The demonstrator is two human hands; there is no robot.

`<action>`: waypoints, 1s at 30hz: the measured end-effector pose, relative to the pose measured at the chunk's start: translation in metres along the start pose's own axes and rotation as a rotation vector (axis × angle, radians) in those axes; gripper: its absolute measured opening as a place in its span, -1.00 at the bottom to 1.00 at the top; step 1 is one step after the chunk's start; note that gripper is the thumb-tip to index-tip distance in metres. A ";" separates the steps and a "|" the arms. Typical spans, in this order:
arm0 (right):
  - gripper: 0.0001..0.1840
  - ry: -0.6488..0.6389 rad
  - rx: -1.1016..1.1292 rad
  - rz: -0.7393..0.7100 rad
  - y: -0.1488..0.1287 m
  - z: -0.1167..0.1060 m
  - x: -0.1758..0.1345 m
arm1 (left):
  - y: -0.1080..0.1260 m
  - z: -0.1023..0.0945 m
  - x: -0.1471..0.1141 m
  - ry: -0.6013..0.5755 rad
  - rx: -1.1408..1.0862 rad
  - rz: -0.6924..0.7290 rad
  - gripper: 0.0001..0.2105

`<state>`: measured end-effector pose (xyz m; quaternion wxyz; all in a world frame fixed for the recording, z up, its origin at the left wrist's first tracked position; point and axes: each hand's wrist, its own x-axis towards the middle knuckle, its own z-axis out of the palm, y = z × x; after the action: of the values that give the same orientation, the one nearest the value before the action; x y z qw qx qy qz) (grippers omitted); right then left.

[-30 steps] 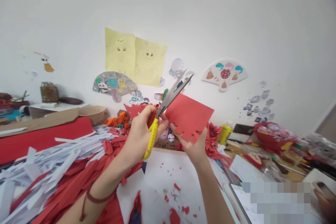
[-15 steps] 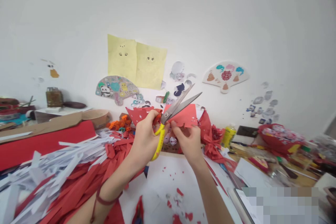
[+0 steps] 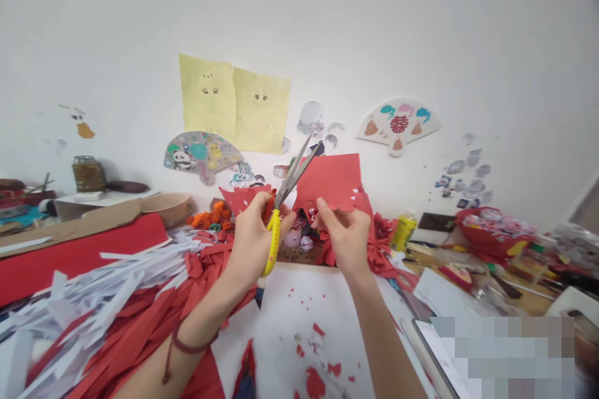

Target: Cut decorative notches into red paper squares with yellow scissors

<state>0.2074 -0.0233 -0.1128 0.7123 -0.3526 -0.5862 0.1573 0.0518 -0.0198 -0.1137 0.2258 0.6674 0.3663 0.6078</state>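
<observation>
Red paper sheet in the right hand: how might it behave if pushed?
The red paper sheet is probably light, since the right hand pinches it near one edge. It likely has some stiffness, standing up from that grip, but could bend if pushed. Its notched lower edge may tear.

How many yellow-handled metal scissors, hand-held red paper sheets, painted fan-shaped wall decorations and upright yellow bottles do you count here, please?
Yellow-handled metal scissors in the left hand: 1
Red paper sheet in the right hand: 1
Painted fan-shaped wall decorations: 2
Upright yellow bottle: 1
Total: 5
</observation>
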 end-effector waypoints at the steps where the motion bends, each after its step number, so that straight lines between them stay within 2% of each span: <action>1: -0.61 0.044 -0.031 -0.005 0.001 -0.007 0.004 | -0.003 0.000 0.002 -0.036 0.022 -0.013 -0.77; 4: -0.60 0.209 -0.188 -0.016 0.007 -0.031 0.016 | -0.015 0.003 0.007 -0.184 0.158 -0.048 -0.76; 8: -0.57 0.384 -0.368 -0.012 0.015 -0.061 0.029 | -0.042 0.017 0.011 -0.349 0.519 -0.058 -0.83; 12: -0.60 0.510 -0.370 -0.024 0.019 -0.081 0.036 | -0.067 0.035 0.008 -0.389 0.643 -0.094 -0.84; 15: -0.65 0.578 -0.295 -0.039 0.017 -0.087 0.038 | -0.078 0.042 0.005 -0.419 0.702 -0.106 -0.77; 22: -0.74 0.574 -0.197 -0.084 -0.003 -0.080 0.035 | -0.078 0.044 0.005 -0.502 0.783 -0.108 -0.70; 30: -0.72 0.540 -0.229 -0.115 -0.014 -0.070 0.030 | -0.074 0.041 0.006 -0.483 0.748 -0.090 -0.77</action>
<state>0.2792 -0.0365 -0.0861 0.8058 -0.4258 -0.4085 -0.0499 0.0756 0.0372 -0.1713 0.0742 0.8094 0.5264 0.2497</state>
